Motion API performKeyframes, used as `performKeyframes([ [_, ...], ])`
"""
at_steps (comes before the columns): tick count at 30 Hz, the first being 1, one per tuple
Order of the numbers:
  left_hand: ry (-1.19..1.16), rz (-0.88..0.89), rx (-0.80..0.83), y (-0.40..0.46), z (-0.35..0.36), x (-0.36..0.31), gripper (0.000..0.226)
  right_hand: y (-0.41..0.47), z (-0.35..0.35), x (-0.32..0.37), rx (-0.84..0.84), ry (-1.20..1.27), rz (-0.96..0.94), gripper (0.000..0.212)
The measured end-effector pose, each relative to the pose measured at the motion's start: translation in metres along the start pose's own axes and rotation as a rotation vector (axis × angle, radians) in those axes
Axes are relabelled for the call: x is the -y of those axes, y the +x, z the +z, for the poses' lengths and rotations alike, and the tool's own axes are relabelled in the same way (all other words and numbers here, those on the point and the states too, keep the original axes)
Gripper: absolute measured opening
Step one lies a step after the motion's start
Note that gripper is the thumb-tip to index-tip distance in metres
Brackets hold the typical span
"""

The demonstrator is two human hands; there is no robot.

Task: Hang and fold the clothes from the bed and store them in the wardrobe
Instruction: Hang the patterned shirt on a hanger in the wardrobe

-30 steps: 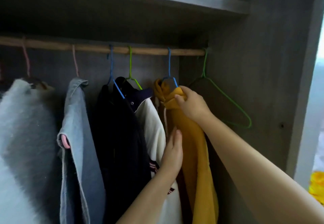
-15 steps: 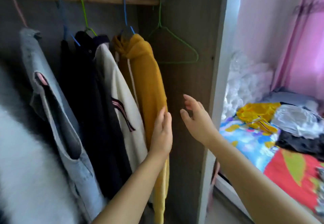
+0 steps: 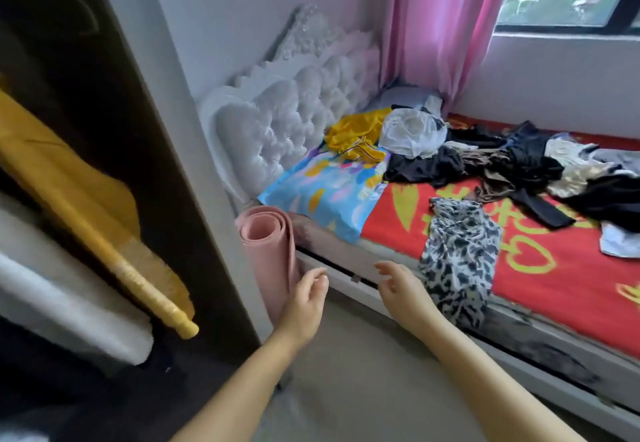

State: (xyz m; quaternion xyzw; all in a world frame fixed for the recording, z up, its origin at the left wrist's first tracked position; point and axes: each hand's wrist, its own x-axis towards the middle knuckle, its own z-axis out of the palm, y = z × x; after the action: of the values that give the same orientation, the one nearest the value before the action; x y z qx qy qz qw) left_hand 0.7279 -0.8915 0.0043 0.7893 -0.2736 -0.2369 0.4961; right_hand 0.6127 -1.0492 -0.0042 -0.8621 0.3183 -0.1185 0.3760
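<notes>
Clothes (image 3: 498,161) lay heaped toward the bed's (image 3: 561,268) head end and far edge, on its red cover; left hand (image 3: 304,299) and right hand (image 3: 401,289) hung loosely spread, holding nothing, before its near edge beside the wardrobe (image 3: 166,150).

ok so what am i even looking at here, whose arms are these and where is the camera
The camera sits on a person's head and looks forward and down, so the two bare arms reaching up from the bottom edge are that person's own. The left hand and right hand are both open and hold nothing. On the left is a wardrobe with a yellow garment hanging inside. On the right is a bed with a red cover, and loose clothes lie on it: a yellow top, a white piece, dark clothes and a spotted garment at the near edge. A rolled pink mat stands between wardrobe and bed.
</notes>
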Motion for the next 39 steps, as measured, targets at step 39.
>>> performKeyframes([
  [39,0.5,-0.392,0.579,0.504,0.503,0.035,0.049,0.358,-0.162,-0.487,0.261,-0.085,0.917,0.051],
])
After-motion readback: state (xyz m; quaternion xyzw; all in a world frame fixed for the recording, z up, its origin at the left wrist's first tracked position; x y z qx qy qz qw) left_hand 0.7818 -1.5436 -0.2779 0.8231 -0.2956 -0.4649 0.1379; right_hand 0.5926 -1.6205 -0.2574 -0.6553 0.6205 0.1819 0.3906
